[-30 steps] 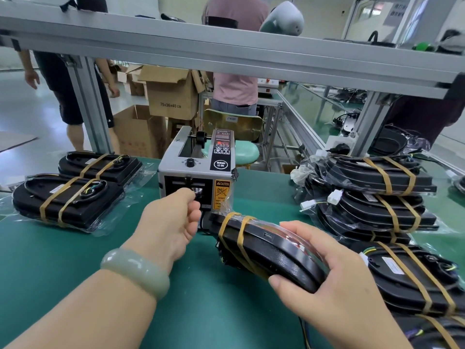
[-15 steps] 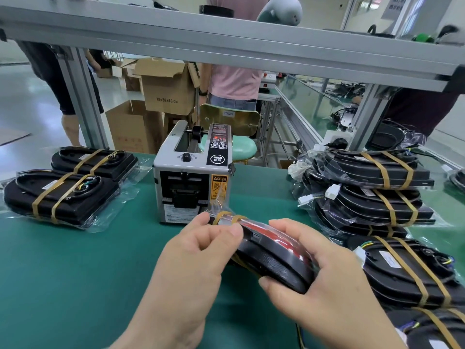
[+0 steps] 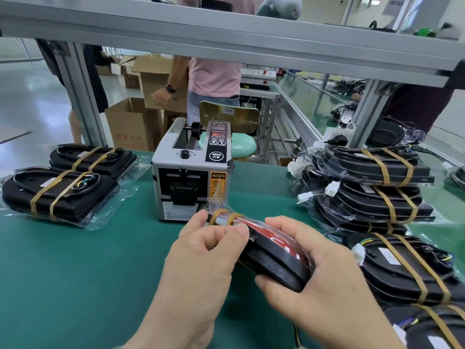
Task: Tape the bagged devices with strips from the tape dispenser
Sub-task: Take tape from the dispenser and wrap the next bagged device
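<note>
Left grip (image 3: 201, 258) narrow: thumb and fingertips pinch the far end of the bagged device (image 3: 274, 258), right by the two tan tape strips (image 3: 226, 216) banding it. Right grip (image 3: 319, 280) is curled round the near edge, thumb on top, fingers under. The device is held clear of the desk (image 3: 63, 273), tilted, centre of frame, just in front of the tape dispenser (image 3: 191, 172). Can't tell if a loose strip sits under my left fingers, it's hidden.

Handling, my call: the black housing looks stiff and keeps its shape between two grips. It seems light enough to carry in the air. The clear bag is slick and loose, so the film will slide over the shell. Hold by the hard rim, not by bunched film. The bag tail (image 3: 217, 197) sticks up at the far end, flimsy, no use as a hold. The red face under the film may mark, so keep pressure on the edges. Tape likely wrinkles unless the film is pulled flat.

Outward: two taped devices (image 3: 57, 195) lie at the left of frame. A stacked pile of taped devices (image 3: 372, 170) sits at right, with white connectors (image 3: 332, 188) and thin wires poking out, a snag risk. Cardboard boxes (image 3: 130, 122) stand beyond the desk, upper left.
</note>
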`<state>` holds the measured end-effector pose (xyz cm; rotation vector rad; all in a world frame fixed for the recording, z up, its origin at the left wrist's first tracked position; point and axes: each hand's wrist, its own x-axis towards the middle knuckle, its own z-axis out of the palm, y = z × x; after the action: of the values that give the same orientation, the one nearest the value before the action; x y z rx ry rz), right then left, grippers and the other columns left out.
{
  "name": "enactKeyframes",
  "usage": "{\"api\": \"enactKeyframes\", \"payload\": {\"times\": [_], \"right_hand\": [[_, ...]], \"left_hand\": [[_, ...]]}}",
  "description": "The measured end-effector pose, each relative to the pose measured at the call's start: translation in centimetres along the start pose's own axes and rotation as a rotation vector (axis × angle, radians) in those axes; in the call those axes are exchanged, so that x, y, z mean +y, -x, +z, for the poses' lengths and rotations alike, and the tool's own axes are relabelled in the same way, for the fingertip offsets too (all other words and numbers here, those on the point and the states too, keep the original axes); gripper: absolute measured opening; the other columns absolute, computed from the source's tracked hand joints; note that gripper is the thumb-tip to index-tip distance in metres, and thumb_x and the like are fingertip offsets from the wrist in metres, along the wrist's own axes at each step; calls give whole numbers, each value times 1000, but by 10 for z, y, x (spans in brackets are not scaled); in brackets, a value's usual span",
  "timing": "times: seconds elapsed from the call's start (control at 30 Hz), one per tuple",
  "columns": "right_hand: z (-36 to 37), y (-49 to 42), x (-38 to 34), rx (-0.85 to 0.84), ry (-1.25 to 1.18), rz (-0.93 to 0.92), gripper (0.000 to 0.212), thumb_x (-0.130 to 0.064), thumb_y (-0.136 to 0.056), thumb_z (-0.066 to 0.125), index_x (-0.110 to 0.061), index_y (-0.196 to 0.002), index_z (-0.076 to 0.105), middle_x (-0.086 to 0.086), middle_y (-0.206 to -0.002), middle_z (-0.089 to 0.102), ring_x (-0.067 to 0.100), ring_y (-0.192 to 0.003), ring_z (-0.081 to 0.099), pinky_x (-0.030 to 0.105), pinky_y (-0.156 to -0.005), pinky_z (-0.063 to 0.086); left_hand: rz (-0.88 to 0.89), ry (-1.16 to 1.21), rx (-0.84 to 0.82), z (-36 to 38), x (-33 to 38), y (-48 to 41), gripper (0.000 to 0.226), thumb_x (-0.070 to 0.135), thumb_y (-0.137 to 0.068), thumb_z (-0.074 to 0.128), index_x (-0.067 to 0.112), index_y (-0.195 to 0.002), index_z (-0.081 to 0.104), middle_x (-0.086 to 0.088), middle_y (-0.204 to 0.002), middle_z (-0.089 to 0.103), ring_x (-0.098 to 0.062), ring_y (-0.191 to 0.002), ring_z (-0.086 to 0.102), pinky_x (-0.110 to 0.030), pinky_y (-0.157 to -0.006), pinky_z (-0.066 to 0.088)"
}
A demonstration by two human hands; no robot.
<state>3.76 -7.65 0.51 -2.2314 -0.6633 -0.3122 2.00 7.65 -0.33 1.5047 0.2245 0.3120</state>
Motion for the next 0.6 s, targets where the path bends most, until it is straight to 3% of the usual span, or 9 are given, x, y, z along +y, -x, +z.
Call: {"api": "enactKeyframes", "payload": {"times": [0.27, 0.43, 0.53, 0.6], "right_hand": [[0, 0, 0, -6, -12, 1, 56, -40, -55, 69, -51, -108, 53, -21, -91, 67, 10, -77, 65, 21, -64, 51], [1, 1, -1, 4, -3, 18, 59, -38, -53, 70, -52, -108, 52, -24, -91, 66, 6, -79, 65, 16, -66, 49], [2, 0, -1, 2, -18, 24, 61, -37, -53, 71, -51, -110, 52, -24, -92, 66, 7, -80, 65, 16, -66, 49], [2, 0, -2, 1, -24, 25, 61, -36, -54, 71, -50, -110, 52, -24, -91, 66, 7, -79, 65, 17, -66, 50]], "left_hand": [[-11, 87, 42, 2, -5, 2, 21, 36, -72, 64, 21, -64, 77, 47, -82, 60, 29, -122, 24, -25, -103, 24], [-14, 64, 73, 5, -8, 1, 36, 41, -66, 63, 7, -71, 74, 46, -83, 57, 30, -123, 24, -23, -100, 24], [3, 53, 66, 6, -9, 1, 39, 41, -68, 63, 3, -72, 72, 36, -96, 61, 30, -123, 23, -21, -96, 25], [21, 47, 63, 8, -10, 1, 40, 37, -73, 64, -2, -72, 69, 36, -86, 65, 29, -123, 24, -17, -92, 26]]}}
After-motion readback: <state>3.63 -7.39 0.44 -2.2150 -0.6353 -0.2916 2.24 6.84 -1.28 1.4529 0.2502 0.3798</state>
